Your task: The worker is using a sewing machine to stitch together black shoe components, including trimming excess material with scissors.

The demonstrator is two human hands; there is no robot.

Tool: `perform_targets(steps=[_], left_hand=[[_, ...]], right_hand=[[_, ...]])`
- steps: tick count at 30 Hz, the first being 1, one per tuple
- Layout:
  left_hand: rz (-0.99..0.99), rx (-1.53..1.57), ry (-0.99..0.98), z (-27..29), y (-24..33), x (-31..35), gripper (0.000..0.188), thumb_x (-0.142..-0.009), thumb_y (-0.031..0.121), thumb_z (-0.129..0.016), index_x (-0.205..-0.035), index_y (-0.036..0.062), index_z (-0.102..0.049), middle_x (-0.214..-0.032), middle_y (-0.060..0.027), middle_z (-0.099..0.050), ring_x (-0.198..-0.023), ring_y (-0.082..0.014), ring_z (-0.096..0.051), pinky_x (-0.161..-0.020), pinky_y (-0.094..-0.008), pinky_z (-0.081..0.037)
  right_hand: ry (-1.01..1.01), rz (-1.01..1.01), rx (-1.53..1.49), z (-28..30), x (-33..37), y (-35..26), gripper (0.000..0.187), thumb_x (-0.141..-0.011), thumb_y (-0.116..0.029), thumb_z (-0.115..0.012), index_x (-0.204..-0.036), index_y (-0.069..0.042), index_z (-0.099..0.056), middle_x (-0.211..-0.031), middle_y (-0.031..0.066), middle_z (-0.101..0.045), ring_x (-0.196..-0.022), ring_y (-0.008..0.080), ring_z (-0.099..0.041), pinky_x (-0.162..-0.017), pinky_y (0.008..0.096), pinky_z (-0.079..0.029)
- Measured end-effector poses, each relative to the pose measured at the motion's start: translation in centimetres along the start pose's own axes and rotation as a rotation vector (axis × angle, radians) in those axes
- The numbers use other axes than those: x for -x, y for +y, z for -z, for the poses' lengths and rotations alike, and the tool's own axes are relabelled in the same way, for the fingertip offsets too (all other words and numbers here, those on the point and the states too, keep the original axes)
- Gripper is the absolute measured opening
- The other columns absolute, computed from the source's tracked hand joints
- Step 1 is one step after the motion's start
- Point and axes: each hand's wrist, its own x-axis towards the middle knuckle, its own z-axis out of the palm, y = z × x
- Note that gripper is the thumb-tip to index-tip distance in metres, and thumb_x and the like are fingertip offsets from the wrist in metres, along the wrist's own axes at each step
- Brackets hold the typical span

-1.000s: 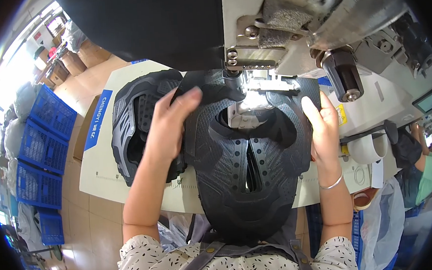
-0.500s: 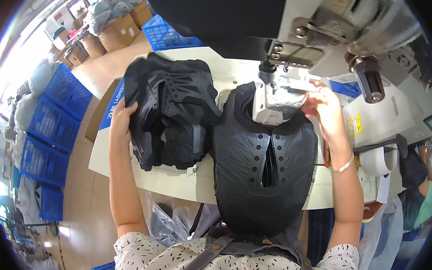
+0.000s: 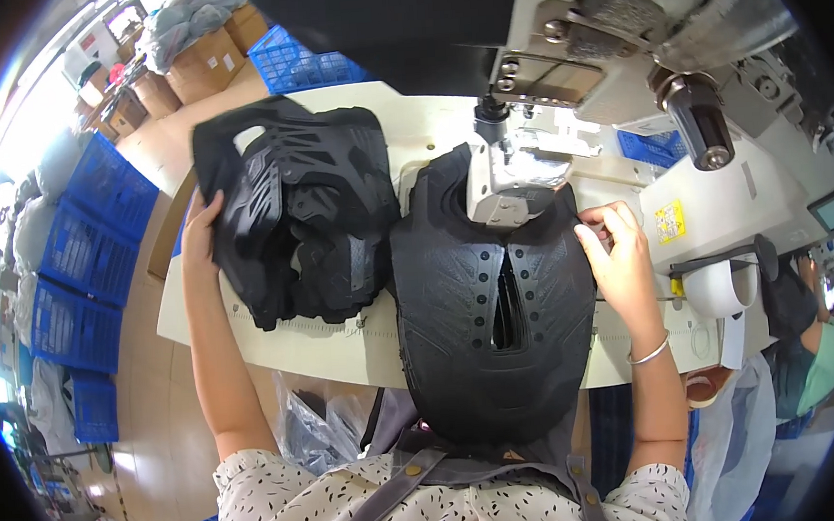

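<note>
A pile of black shoe uppers point(image 3: 328, 218) lies left of centre on the sewing machine's table. My left hand point(image 3: 202, 231) grips the outer edge of the top one, which is tilted up on that side and slightly blurred. In front of me a flat black shoe upper point(image 3: 448, 306), with eyelets along both sides of its middle slit, lies with its rounded end toward my body. Its collar opening sits around the machine's white-and-metal head point(image 3: 517, 183). My right hand point(image 3: 622, 253) has thumb and forefinger pinched at this upper's right edge.
The dark machine arm point(image 3: 394, 33) overhangs the far side, with a black knob point(image 3: 705, 123) hanging at right. A white cup-shaped holder point(image 3: 721, 288) stands on the right. Blue crates point(image 3: 92, 252) line the floor at left; cardboard boxes point(image 3: 205, 71) stand behind. Another person's green sleeve point(image 3: 829, 364) shows far right.
My left hand has raised and tilted the top upper of the pile. My right hand has come down from beside the machine head to the front upper's edge. The view has shifted slightly.
</note>
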Motion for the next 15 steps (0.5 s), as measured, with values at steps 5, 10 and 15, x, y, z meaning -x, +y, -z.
perform_targets(steps=[5, 10, 15], left_hand=[[0.042, 0.197, -0.318, 1.1, 1.9, 1.9, 0.028, -0.092, 0.018, -0.046, -0.117, 0.0053, -0.047, -0.074, 0.0021, -0.053, -0.043, -0.0055, -0.044, -0.033, -0.0174, -0.031], [0.226, -0.455, -0.188, 2.8, 0.5, -0.4, 0.030, -0.089, 0.018, -0.053, -0.113, 0.0002, -0.052, -0.093, -0.0014, -0.061, -0.070, -0.0064, -0.057, -0.056, -0.0195, -0.046], [0.122, -0.815, -0.192, 2.8, 1.3, -1.3, 0.038, -0.085, 0.020, -0.060, -0.115, -0.0009, -0.051, -0.090, -0.0054, -0.061, -0.081, -0.0093, -0.057, -0.068, -0.0218, -0.047]], right_hand=[[-0.111, -0.031, -0.032, 1.0, 1.9, -1.6, 0.042, -0.073, -0.018, -0.071, -0.108, -0.001, -0.056, -0.092, 0.0090, -0.052, -0.081, 0.0204, -0.054, -0.071, 0.0302, -0.046], [-0.186, -0.163, -0.117, 0.8, 1.0, -0.4, 0.046, -0.072, -0.014, -0.072, -0.112, 0.000, -0.055, -0.079, 0.0027, -0.050, -0.065, 0.0090, -0.047, -0.059, 0.0219, -0.041], [-0.169, -0.279, -0.451, 0.1, 1.0, 0.0, 0.047, -0.073, -0.005, -0.070, -0.116, 0.001, -0.053, -0.062, -0.0056, -0.043, -0.055, 0.0014, -0.039, -0.050, 0.0159, -0.034]])
